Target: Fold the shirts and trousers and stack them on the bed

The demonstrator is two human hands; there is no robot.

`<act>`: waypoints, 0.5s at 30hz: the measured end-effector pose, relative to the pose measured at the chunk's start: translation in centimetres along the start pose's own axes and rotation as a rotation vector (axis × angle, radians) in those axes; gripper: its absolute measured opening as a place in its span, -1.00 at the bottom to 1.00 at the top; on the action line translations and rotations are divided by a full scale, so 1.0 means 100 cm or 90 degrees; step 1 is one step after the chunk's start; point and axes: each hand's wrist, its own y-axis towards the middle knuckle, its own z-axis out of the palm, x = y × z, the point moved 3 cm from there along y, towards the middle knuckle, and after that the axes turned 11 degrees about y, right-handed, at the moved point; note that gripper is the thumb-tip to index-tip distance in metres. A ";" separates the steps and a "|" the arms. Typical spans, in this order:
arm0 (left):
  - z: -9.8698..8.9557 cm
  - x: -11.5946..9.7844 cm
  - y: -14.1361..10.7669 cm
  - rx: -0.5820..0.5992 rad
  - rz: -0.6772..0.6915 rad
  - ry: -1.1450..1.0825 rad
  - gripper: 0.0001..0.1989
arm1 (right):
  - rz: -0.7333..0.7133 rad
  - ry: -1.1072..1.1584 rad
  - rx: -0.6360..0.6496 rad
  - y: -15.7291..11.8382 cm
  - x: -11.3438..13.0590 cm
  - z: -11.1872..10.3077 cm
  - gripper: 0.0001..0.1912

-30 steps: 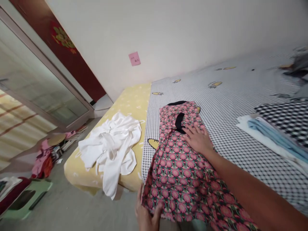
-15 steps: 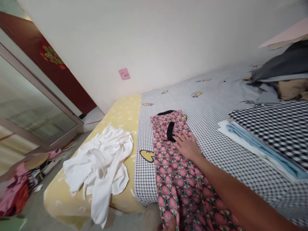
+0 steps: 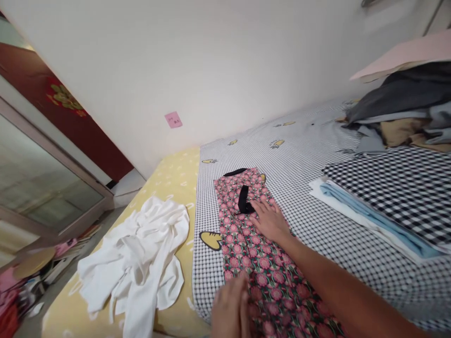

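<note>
Head view: right hand (image 3: 270, 221) lies spread open on the floral garment (image 3: 243, 244); left hand (image 3: 230, 304), fingers together, is at its near left edge, grip unclear.

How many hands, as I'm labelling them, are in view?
2: the right hand, on the floral garment by its black trim; the left hand, lower down, at the garment's edge.

A bedroom in a home: bed (image 3: 178, 169), checked bedsheet (image 3: 243, 152), heap of clothes (image 3: 398, 98)
</note>
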 end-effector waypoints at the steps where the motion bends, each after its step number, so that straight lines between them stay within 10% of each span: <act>1: -0.004 0.004 0.021 -0.047 -0.005 0.018 -0.47 | 0.001 0.005 -0.001 0.000 0.000 0.001 -0.34; 3: -0.010 0.010 0.063 -0.162 0.012 0.083 -0.44 | 0.000 0.012 -0.004 0.000 -0.001 0.002 -0.34; 7: 0.017 0.031 0.127 -0.051 0.003 0.174 -0.48 | -0.008 0.023 -0.015 0.001 -0.002 0.002 -0.40; 15: 0.053 0.058 0.130 -0.020 -0.070 0.207 -0.49 | 0.112 0.171 -0.017 0.013 -0.008 -0.008 -0.57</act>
